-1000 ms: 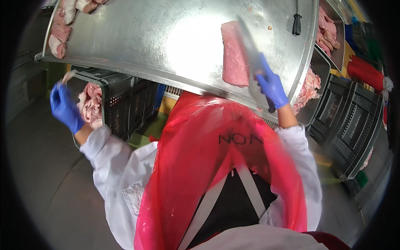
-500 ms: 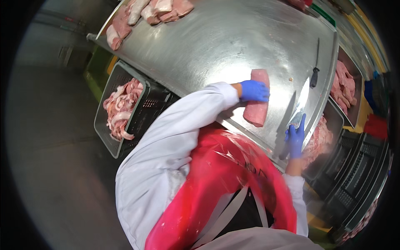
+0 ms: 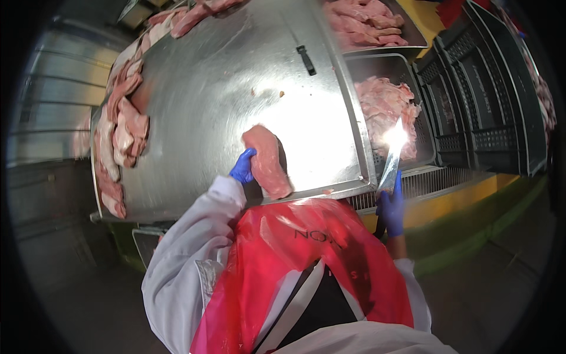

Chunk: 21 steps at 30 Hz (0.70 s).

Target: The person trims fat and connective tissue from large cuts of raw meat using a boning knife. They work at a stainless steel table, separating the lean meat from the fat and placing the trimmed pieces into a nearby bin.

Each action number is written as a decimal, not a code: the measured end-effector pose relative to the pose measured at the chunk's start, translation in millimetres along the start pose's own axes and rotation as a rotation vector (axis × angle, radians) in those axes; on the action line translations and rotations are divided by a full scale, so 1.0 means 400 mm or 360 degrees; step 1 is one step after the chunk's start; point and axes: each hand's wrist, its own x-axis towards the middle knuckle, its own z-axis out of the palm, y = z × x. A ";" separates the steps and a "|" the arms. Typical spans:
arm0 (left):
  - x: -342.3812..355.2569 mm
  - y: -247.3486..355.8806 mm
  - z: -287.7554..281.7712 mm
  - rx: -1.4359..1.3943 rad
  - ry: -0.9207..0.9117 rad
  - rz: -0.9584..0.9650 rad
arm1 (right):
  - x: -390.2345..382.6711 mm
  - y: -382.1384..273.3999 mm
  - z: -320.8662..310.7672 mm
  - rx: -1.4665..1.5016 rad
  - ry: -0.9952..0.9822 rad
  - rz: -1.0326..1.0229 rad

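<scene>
My left hand (image 3: 243,167), in a blue glove, grips the left side of a long pink piece of meat (image 3: 268,162) near the front edge of the metal table. The meat looks slightly bent and tilted. Off the table's right edge, my right hand (image 3: 391,213), also gloved in blue, is closed round the handle of a knife (image 3: 390,165). Its bright blade points away from me, over the side of a crate of pale trimmings (image 3: 386,112). Most of the knife handle is hidden by my fingers.
A dark-handled tool with a thin rod (image 3: 306,60) lies on the metal table (image 3: 218,76). Several meat pieces (image 3: 127,133) line its left edge. At the far right stand a tray of meat (image 3: 368,23) and stacked dark crates (image 3: 477,88). A metal grating (image 3: 433,182) lies below the trimmings crate.
My view has swung to the right. The meat has been tilted and shifted in my left hand. My right hand has carried the knife from above the table out past its right edge.
</scene>
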 end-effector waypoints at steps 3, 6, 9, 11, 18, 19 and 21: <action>0.075 0.071 0.212 -0.0367 0.0008 0.0428 | 0.022 -0.018 0.025 -0.0015 0.0011 0.0115; 0.307 0.324 0.463 0.0056 -0.0434 0.0435 | 0.083 -0.010 0.073 -0.0251 -0.0125 0.0056; 0.234 0.528 0.672 0.0404 -0.0533 0.1091 | 0.164 -0.016 0.146 -0.0398 -0.0316 -0.0125; 0.246 0.572 0.579 0.0885 -0.0160 0.1509 | 0.205 -0.047 0.233 -0.0369 -0.0514 -0.0093; 0.070 0.631 -0.289 0.1993 0.1077 0.1265 | 0.319 0.056 0.529 -0.0369 -0.0876 -0.0109; 0.009 0.641 -0.503 0.2016 0.1468 0.1017 | 0.323 0.083 0.584 -0.0350 -0.0967 -0.0032; -0.134 0.684 -0.763 0.2298 0.2003 0.0757 | 0.322 0.130 0.660 -0.0316 -0.1015 0.0162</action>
